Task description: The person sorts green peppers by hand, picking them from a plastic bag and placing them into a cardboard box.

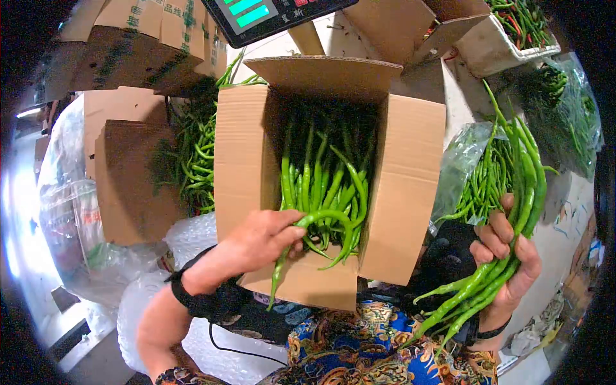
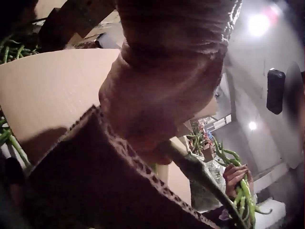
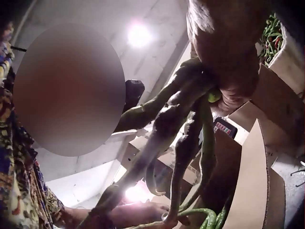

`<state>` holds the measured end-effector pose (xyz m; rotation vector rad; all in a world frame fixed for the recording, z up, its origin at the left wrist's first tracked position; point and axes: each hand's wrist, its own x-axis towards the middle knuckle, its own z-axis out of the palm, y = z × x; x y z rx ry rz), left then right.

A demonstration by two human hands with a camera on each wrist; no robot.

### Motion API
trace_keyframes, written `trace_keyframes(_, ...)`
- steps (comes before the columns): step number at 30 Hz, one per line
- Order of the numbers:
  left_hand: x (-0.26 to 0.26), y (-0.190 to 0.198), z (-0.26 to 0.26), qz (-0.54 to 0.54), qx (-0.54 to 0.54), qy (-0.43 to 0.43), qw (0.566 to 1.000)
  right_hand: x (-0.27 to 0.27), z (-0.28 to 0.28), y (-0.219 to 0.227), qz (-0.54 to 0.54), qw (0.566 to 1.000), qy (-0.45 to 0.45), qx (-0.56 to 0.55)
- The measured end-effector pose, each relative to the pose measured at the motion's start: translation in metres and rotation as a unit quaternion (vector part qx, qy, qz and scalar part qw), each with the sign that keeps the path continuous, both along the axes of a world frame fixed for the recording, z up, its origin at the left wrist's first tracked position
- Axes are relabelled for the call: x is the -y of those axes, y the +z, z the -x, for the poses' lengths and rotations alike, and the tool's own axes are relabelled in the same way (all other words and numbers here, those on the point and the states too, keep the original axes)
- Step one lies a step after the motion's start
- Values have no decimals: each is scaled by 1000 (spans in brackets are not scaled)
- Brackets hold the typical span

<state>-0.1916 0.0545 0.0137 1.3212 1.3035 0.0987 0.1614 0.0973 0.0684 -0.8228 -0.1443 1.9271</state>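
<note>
An upright cardboard box (image 1: 410, 186) stands with its flaps folded out, and long green peppers (image 1: 317, 186) lie inside it. Over the box's near end the left hand (image 1: 260, 240) pinches peppers, one of them strongly curved (image 1: 343, 221). To the right of the box, the right hand (image 1: 507, 256) grips a bunch of long green peppers (image 1: 527, 186), which stick out above and below the fingers. In the left wrist view the left hand (image 2: 162, 90) is beside a cardboard edge (image 2: 138, 162). The right wrist view shows the right hand (image 3: 228, 62) with the bunch (image 3: 167, 124) hanging from it.
A scale (image 1: 256, 19) with a lit display sits beyond the box. Loose peppers (image 1: 199, 151) lie at the left by cardboard sheets (image 1: 138, 186). Bagged peppers (image 1: 484, 179) are at the right, a white crate (image 1: 513, 61) at the back right. Bubble wrap (image 1: 151, 314) lies near left.
</note>
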Motion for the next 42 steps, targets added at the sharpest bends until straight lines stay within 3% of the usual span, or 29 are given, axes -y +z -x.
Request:
trace_keyframes(1,1,-4,-8,-205,-103,-56,972,-1,2,0,2,1000,1,0)
trace_keyframes(5,-39,13,-25,-138,-231,-76,960,-2,10,2,23,998,-23,62)
trace_keyframes(10,-61,-20,-16,-214,-145,-52,965,-4,13,4,17,997,-29,69)
trace_keyframes(13,-77,-24,-15,-247,-140,-90,955,-5,12,3,31,997,-35,64)
trace_keyframes(15,-96,-20,-22,-243,-201,-109,943,-6,12,3,39,996,-33,67)
trace_keyframes(19,-109,-54,-30,-277,-258,-197,904,-7,14,4,38,996,-32,75)
trace_keyframes(23,-109,-70,-35,-281,-298,-234,882,-6,11,3,39,995,-33,89)
trace_keyframes(25,-105,-74,-31,-295,-255,-190,901,-5,11,3,40,994,-34,94)
trace_keyframes(29,-99,-72,-23,-266,-287,-145,909,-4,15,5,39,990,-36,130)
trace_keyframes(31,-91,-55,-19,-265,-197,14,944,-2,15,3,30,990,-38,134)
trace_keyframes(32,-86,-42,-13,-265,-200,15,943,-1,14,2,21,989,-39,139)
trace_keyframes(33,-83,-22,-8,-124,-78,122,982,-1,14,2,14,990,-34,137)
trace_keyframes(34,-80,0,-1,24,49,224,973,-1,14,2,16,990,-31,134)
trace_keyframes(37,-67,58,38,-140,-116,257,949,-1,12,0,3,995,-22,98)
trace_keyframes(38,-61,69,61,-209,-198,271,919,0,12,0,6,995,-21,98)
trace_keyframes(40,-43,66,91,-364,-257,343,827,0,12,1,-6,996,3,87)
trace_keyframes(41,-31,72,96,-362,-337,292,819,1,11,-1,-6,997,11,79)
trace_keyframes(42,-20,80,79,-313,-365,257,839,3,12,-2,-7,997,11,78)
